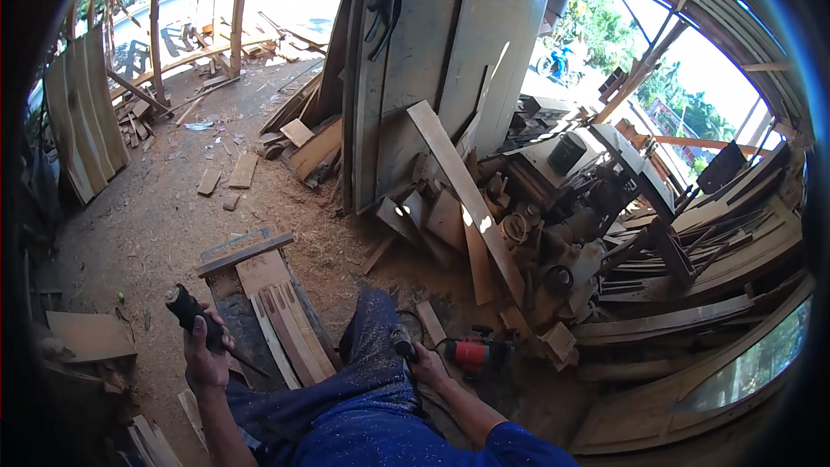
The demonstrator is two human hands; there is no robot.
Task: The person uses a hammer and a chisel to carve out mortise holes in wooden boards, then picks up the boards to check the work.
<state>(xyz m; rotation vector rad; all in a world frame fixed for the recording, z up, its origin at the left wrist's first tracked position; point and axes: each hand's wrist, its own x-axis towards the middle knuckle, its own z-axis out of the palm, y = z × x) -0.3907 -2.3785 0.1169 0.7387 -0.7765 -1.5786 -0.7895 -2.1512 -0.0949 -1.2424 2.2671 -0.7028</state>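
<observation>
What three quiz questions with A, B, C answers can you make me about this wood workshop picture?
1. Where does the red power tool lie?
A. On the sawdust floor by the right hand
B. On top of the tall boards
C. Out on the road

2. What colour are the trousers of the person?
A. Yellow
B. Blue
C. White

3. What is the left hand doing?
A. Lying flat and empty on the floor
B. Gripping a dark tool handle
C. Holding a cup

Answers:
1. A, the red tool rests on the floor just beyond the right hand.
2. B, the sawdust-speckled cloth over the legs is blue.
3. B, the fingers wrap round the dark handle, held up above the wooden slats.
</observation>
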